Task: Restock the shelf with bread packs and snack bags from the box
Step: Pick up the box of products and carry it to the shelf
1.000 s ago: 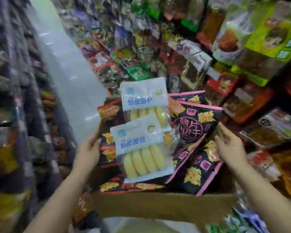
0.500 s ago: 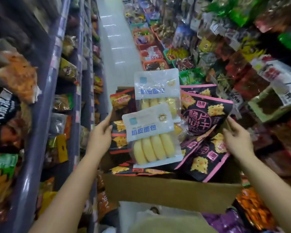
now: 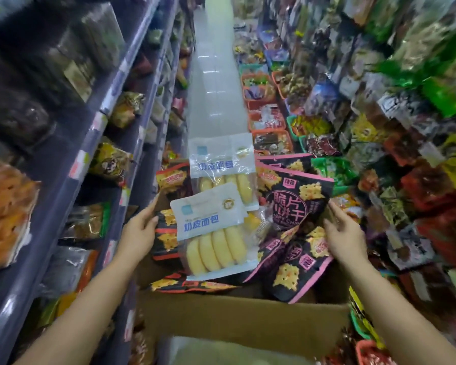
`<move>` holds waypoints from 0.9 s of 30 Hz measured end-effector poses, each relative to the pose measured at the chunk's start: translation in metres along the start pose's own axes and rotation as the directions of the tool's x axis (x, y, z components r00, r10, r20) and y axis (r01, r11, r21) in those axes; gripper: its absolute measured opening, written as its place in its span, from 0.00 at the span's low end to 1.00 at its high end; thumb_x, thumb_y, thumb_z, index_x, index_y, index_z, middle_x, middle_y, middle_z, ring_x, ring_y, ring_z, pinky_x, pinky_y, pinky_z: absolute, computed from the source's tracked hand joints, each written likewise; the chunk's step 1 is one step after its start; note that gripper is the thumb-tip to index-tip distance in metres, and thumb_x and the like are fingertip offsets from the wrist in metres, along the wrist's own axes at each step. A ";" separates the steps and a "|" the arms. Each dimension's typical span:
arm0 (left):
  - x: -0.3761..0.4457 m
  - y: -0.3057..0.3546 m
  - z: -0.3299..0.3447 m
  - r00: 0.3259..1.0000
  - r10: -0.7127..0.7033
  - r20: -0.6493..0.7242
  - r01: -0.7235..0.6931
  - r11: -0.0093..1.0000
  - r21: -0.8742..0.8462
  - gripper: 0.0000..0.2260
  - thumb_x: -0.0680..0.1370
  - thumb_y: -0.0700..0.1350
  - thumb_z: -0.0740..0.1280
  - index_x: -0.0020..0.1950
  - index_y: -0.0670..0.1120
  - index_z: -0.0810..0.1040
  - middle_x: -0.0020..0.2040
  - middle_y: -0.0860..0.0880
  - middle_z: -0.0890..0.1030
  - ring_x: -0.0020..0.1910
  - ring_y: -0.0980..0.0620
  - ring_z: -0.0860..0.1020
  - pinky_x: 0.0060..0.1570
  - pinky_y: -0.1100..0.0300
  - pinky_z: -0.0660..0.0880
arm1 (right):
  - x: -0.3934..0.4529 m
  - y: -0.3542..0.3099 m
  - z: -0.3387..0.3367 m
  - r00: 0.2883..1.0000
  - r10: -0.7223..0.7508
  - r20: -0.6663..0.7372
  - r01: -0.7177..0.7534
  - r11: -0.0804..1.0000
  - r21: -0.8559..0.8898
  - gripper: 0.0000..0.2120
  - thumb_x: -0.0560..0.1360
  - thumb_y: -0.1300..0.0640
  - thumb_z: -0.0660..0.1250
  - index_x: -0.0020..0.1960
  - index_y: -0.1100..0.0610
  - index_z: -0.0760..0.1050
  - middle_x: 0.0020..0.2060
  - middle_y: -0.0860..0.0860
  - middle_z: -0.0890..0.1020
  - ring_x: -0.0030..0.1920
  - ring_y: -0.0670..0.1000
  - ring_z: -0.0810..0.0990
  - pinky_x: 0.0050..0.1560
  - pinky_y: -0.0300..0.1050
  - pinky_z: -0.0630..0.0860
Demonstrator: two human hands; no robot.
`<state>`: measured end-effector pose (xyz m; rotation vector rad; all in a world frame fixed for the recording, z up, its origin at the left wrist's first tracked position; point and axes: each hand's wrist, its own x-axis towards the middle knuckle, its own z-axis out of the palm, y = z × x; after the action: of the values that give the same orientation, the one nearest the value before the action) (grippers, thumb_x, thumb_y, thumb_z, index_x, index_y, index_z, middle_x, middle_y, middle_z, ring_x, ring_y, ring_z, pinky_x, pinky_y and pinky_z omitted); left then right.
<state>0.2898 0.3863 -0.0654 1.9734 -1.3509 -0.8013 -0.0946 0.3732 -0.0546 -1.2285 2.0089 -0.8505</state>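
Two bread packs [image 3: 216, 227] lie on top of the goods in the cardboard box [image 3: 237, 314], one overlapping the other, with black snack bags [image 3: 298, 206] fanned to their right and more beneath; the left hand [image 3: 140, 233] presses straight fingers against the box's left side beside a snack bag; the right hand [image 3: 345, 235] holds the right side, fingers fairly straight, touching the black bags; blue shelves [image 3: 95, 119] stand left of the aisle, hanging snack displays [image 3: 379, 106] right.
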 end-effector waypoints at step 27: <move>0.567 0.114 0.032 0.999 0.000 0.033 0.003 0.998 -0.068 0.23 0.82 0.40 0.57 0.71 0.64 0.64 0.64 0.58 0.74 0.56 0.54 0.76 0.48 0.57 0.74 | 0.493 -0.228 0.186 0.998 0.061 -0.026 -0.061 0.998 0.013 0.24 0.79 0.61 0.60 0.73 0.45 0.64 0.64 0.53 0.78 0.25 0.48 0.69 0.21 0.37 0.66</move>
<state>0.3679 -0.1874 -0.0778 1.9163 -1.3234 -0.8725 -0.0163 -0.1954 -0.0742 -1.1488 2.0490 -0.8520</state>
